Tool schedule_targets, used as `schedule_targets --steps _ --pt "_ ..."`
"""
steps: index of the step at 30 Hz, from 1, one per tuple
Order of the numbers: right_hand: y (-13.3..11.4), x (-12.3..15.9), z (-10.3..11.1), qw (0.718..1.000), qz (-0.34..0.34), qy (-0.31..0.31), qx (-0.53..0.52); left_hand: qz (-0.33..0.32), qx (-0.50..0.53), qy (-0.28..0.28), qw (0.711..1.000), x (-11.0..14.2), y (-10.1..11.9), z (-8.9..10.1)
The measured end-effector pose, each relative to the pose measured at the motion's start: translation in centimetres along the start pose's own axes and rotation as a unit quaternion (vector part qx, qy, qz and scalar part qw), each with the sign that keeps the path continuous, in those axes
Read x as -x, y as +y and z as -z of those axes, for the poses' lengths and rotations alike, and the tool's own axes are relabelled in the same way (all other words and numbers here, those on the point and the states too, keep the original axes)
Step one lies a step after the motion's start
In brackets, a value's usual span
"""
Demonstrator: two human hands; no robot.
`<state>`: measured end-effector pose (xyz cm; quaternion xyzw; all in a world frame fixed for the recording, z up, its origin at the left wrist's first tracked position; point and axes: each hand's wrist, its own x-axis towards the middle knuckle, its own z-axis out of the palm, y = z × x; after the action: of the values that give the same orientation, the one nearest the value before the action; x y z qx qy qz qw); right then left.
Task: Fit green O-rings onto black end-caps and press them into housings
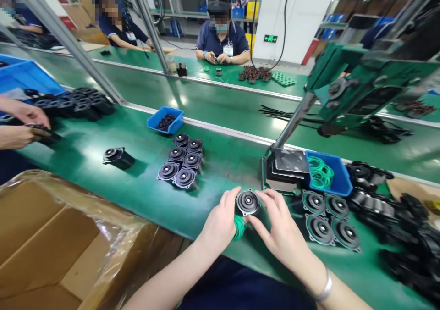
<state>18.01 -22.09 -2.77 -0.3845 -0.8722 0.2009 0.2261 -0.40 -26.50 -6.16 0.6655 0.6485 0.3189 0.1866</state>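
Between my two hands sits a black motor housing [248, 202] with a round, stepped top and small screw ears. My left hand [222, 218] has its fingertips at the housing's left side, and a bundle of green rubber rings [239, 228] is held in its lower fingers. From the right, my right hand [278, 223] curls thumb and fingers about the same housing. To the right stand several similar housings [323, 229] with green rings around their tops. A further group of housings [184, 177], with no green visible on top, stands to the left.
A green-ring bin [343, 181] stands beside the press [364, 85] and its metal block [290, 161]. Black parts [398, 227] are heaped at right. A small blue bin [175, 123], a lone housing [118, 157], a carton [30, 250] and a co-worker's hands [30, 122] are leftward.
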Motion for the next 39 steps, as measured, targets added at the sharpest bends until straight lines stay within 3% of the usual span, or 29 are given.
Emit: schedule_targets --steps 4,10,14,17,20,24,26,30,32,34,36,39 --pt "0.4 -0.1 -0.1 1.000 0.003 -0.014 -0.021 -0.009 -0.033 0.003 0.999 0.6 0.3 -1.2" --pt "2.0 -2.2 0.5 0.990 0.064 -0.078 -0.094 0.012 0.160 -0.116 0.980 2.5 0.7 1.8" --pt "2.2 -3.7 0.7 0.988 0.092 -0.084 -0.091 0.067 0.243 -0.047 0.966 2.2 0.5 3.4" --pt "1.0 -3.7 1.3 0.993 0.105 -0.039 -0.045 0.084 0.288 -0.021 0.954 1.6 0.3 3.6" --pt "-0.8 -2.7 1.9 0.992 0.093 0.018 -0.088 0.050 0.298 -0.019 0.953 1.1 0.6 3.4" --pt "-2.1 -1.5 1.8 0.977 0.047 -0.028 -0.208 -0.016 0.241 -0.017 0.970 0.8 1.3 3.0" --pt "-1.9 -1.4 1.8 0.971 0.045 -0.019 -0.232 -0.052 0.218 -0.030 0.974 0.8 1.3 3.0" --pt "-0.5 -2.1 2.5 0.982 0.058 0.111 -0.139 -0.085 0.205 0.006 0.975 0.3 0.2 3.4" --pt "0.2 -2.5 2.6 0.988 0.072 0.128 -0.052 -0.076 0.182 0.027 0.980 -0.8 -0.6 3.6" --pt "0.7 -2.7 2.4 0.994 0.086 0.071 0.018 -0.060 0.167 -0.021 0.984 -2.3 -1.2 3.6" --pt "1.1 -2.6 2.0 0.994 0.090 0.016 0.052 -0.051 0.178 -0.111 0.976 -3.8 -1.4 3.3" --pt "1.4 -2.1 1.7 0.996 0.078 0.010 0.048 -0.063 0.181 -0.169 0.967 -4.8 -1.3 2.4"
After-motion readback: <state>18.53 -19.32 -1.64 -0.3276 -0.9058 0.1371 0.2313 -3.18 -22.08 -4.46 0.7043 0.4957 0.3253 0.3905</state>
